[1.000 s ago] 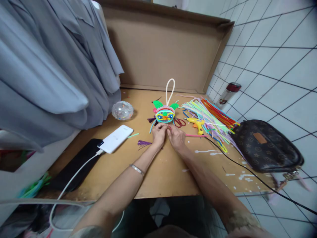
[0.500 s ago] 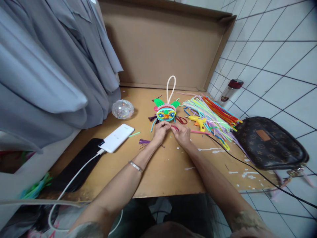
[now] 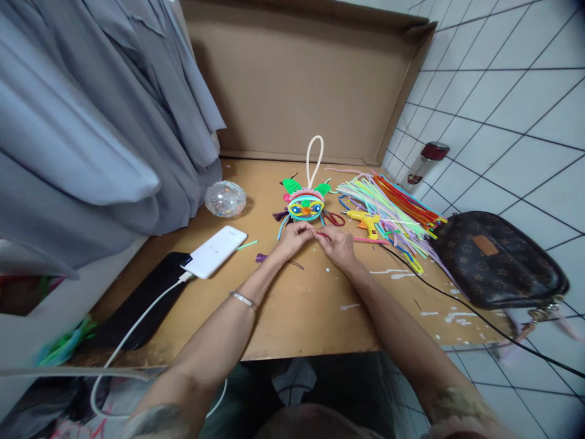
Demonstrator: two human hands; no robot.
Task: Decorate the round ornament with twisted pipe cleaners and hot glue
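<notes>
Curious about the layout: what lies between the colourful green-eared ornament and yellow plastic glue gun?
Red looped handles, apparently scissors, lie between the ornament and glue gun in the head view.

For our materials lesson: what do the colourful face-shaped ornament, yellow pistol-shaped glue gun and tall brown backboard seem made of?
Colourful face-shaped ornament: possibly fuzzy craft stems, from soft, matt bands. Yellow glue gun: probably smooth plastic, its body evenly coloured. Brown backboard: likely matt cardboard, with folded edges.
</notes>
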